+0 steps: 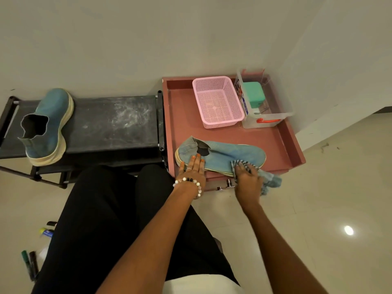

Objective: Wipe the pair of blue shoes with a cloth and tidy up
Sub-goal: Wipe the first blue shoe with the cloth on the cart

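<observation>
Head view showed, at 4 o'clock, left hand [192,168] flat on blue shoe [222,155] (fingers straight), right hand [247,177] clutching cloth [269,179]

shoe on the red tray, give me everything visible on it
The blue shoe is a faded slip-on with a knit-looking upper, a dark opening and a cream sole. It lies on its side along the near edge of the red tray, toe to the right. The left hand presses flat on its heel end; the right hand holds a striped blue cloth against the toe end. Its mate stands apart on the black rack.
</observation>
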Tool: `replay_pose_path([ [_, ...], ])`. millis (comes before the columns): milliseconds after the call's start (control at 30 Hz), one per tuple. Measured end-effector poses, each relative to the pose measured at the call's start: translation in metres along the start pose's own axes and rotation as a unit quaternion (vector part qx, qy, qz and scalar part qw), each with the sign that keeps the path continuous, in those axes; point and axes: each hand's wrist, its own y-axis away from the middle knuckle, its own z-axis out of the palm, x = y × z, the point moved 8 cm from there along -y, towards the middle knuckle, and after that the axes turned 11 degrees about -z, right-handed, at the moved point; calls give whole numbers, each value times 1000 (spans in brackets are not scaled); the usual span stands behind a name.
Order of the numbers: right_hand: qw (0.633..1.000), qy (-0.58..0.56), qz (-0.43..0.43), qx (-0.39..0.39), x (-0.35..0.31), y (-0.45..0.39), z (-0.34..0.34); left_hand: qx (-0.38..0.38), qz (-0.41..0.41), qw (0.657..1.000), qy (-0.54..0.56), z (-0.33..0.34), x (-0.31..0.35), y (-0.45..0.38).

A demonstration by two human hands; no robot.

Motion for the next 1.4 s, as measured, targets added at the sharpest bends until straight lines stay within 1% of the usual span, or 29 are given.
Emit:
replay_pose_path([
  [33,999,-13,34,11,-14,-1,-2,-1,-1,1000,-4,1,0,-1],
  [67,998,-39,52,-9,-31,-3,1,-3,-3,1000,-4,2,0,-2],
  [100,997,-59,38,-39,-47,-5,9,-5,-3,1000,-1,3,0,-3],
  [167,994,-65,-48,-71,-68,-9,20,-7,-4,1000,1,5,0,-4],
  [200,990,-75,-91,-73,-70,-12,17,-11,-3,1000,0,5,-1,-4],
  [267,981,-91,-146,-87,-59,-11,11,-12,0,1000,-6,5,-1,-2],
  [300,978,-102,-156,-92,-46,-8,9,-7,1,1000,-9,4,-1,-2],
  [333,980,-113,-143,-75,-26,-5,5,-4,2,1000,-10,3,-1,-2],
  [400,992,-97,-68,-41,11,0,-5,-3,3,1000,-4,3,-1,-3],
  [433,995,-90,-36,-36,18,2,-6,-1,2,1000,-2,3,-1,-4],
  [500,999,-11,-28,-36,10,1,-1,0,3,1000,3,3,-1,-5],
  [533,999,-8,2,-37,0,0,0,-5,4,1000,7,3,0,-5],
  [600,996,-63,51,-36,-30,-6,5,-12,3,1000,9,6,0,-6],
  [633,992,-93,60,-59,-47,-9,10,-15,1,1000,11,6,-1,-7],
  [667,989,-122,44,-67,-64,-13,14,-17,1,1000,16,6,-2,-8],
  [733,990,-122,-27,-70,-80,-19,20,-23,1,1000,21,7,-2,-8],
  [833,979,-142,-103,-102,-61,-17,17,-21,5,1000,2,5,-2,-5],
  [900,976,-134,-137,-104,-31,-8,8,-13,7,1000,-10,5,-2,-4],
  [967,986,-101,-118,-63,5,-2,-5,-11,7,1000,-14,4,-1,-5],
  [1033,994,-37,-97,-31,23,4,-9,-5,5,1000,-12,4,-1,-6],
  [1067,996,-7,-82,-20,21,5,-10,-1,4,1000,-11,3,-1,-6],
  [1133,1000,4,0,-11,3,4,-4,-7,6,1000,-7,3,0,-4],
  [1200,994,-28,92,-42,-23,2,4,-8,4,1000,-8,5,0,-6],
  [1233,992,-40,102,-59,-37,-1,10,-9,2,1000,-6,6,-1,-7],
  [1267,993,-58,83,-67,-52,-6,14,-11,-1,1000,-1,6,-2,-8],
  [1333,992,-102,-4,-76,-70,-13,20,-14,-2,1000,2,8,-2,-9],
  [1400,981,-136,-89,-108,-68,-12,22,-15,0,1000,-8,9,-1,-8],
])
